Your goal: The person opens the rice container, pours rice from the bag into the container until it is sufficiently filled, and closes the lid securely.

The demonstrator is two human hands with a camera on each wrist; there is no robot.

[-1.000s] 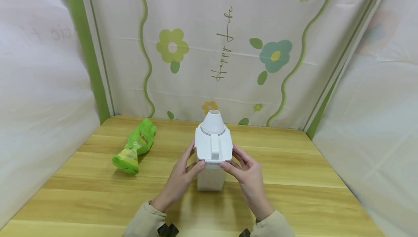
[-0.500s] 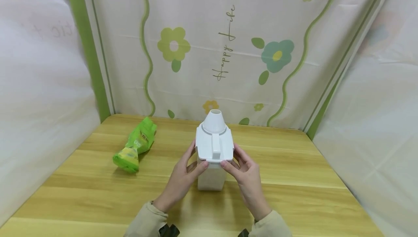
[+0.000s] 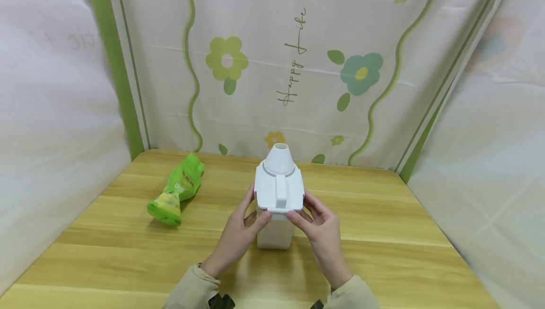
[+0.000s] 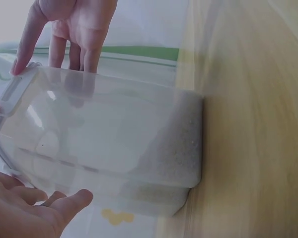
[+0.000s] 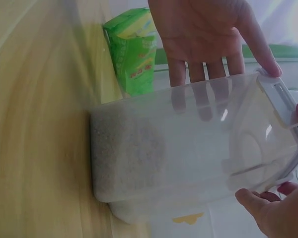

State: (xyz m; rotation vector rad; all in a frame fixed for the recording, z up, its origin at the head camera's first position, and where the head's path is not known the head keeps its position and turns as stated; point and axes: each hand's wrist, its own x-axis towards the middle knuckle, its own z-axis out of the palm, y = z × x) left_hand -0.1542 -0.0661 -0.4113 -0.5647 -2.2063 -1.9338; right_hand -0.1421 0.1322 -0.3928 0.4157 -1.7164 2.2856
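Observation:
A translucent storage container (image 3: 274, 233) stands upright on the table, pale grain filling its lower part in the left wrist view (image 4: 174, 144). On top sits a white lid (image 3: 266, 195) with a cone-shaped spout (image 3: 278, 160) and a raised bar. My left hand (image 3: 234, 235) holds the container's top from the left, thumb at the lid's front edge and fingers along the side. From the other side my right hand (image 3: 325, 233) grips it the same way. Both thumb tips lie near a front clip (image 5: 280, 99), seen close in the right wrist view.
A crumpled green and yellow bag (image 3: 180, 186) lies on the wooden table (image 3: 127, 261) to the left of the container. Printed floral cloth (image 3: 259, 86) hangs behind the table, with white cloth (image 3: 481, 157) at the sides.
Both hands keep their hold on the container, which stays in place. The head view shifts only slightly, and the bag lies as before.

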